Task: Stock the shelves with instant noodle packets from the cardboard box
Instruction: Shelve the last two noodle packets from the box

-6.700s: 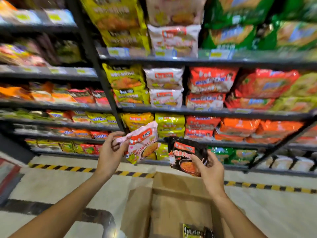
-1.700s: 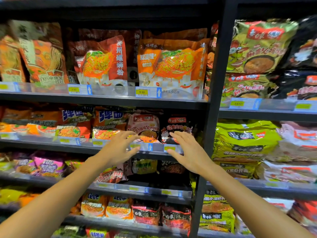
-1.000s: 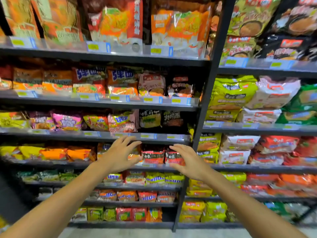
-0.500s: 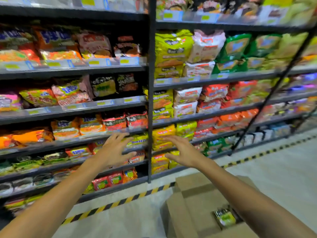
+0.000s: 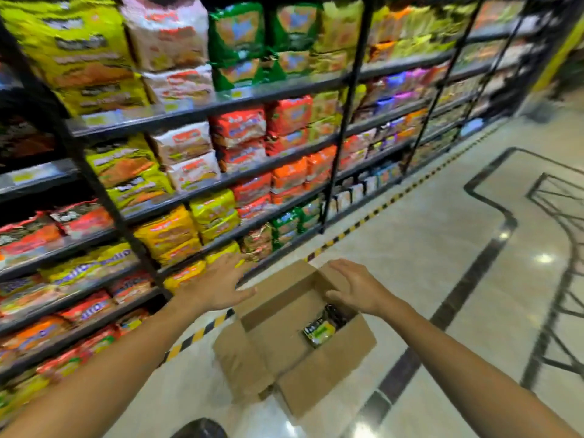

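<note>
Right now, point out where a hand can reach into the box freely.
The cardboard box is open; its left side and middle show bare cardboard floor. The only crowding is the far right corner, where a packet lies under the right hand. The left hand hovers over the left flap.

— How do the arms lie?

— Both bare, stretched forward and down, forearms coming in from the bottom corners.

— And the left hand [image 5: 221, 287]?

— Palm down, fingers straight and a little spread, thumb out to the right — it holds nothing.

— The right hand [image 5: 354, 287]?

— Also palm down, fingers extended and close together, pointing left, wrist slightly bent — nothing in its grasp.
</note>
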A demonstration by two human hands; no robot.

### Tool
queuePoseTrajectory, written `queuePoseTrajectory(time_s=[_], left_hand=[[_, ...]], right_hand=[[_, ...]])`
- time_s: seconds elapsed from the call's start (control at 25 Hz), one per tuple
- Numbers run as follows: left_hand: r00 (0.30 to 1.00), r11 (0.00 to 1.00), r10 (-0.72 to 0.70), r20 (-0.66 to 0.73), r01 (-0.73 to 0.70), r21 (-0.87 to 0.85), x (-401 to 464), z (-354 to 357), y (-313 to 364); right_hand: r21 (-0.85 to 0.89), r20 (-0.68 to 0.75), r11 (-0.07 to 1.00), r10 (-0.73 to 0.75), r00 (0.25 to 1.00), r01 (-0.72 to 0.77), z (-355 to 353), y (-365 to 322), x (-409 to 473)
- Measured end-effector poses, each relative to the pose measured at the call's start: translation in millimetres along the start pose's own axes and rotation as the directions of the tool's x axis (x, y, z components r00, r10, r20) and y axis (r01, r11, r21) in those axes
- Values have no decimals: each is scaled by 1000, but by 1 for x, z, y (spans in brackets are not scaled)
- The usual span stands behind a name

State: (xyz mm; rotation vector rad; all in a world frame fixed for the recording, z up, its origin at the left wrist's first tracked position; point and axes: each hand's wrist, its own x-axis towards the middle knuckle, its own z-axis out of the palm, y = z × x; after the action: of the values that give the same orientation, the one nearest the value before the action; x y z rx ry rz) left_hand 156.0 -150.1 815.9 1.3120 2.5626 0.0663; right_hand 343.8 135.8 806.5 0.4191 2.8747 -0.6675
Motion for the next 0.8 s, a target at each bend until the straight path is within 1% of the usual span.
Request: queuePoseTrajectory(time_s=[0.16, 0.28, 0.48, 0.56, 0.64, 0.8], left_hand=[[996, 996, 79, 41, -77, -40, 45, 20, 65], [993, 993, 93, 77, -87, -83, 73, 27, 81], [993, 986, 81, 90, -67, -150, 130, 40, 62], [990, 973, 101, 95, -79, -215, 163, 52, 47], [984, 964, 125, 130, -90, -251, 191, 66, 35], [976, 955, 97, 193, -37, -295, 252, 95, 17]], right_hand=[[35, 42, 992, 120, 992, -122, -11, 79, -19], [67, 66, 988, 131, 989, -136, -11, 108, -8], [128, 117, 980, 136, 984, -150, -6, 128, 46], [140, 126, 974, 163, 979, -180, -1, 135, 73], [162, 147, 959, 211, 966, -234, 1, 142, 96], [183, 192, 940, 253, 948, -288, 11, 167, 140]])
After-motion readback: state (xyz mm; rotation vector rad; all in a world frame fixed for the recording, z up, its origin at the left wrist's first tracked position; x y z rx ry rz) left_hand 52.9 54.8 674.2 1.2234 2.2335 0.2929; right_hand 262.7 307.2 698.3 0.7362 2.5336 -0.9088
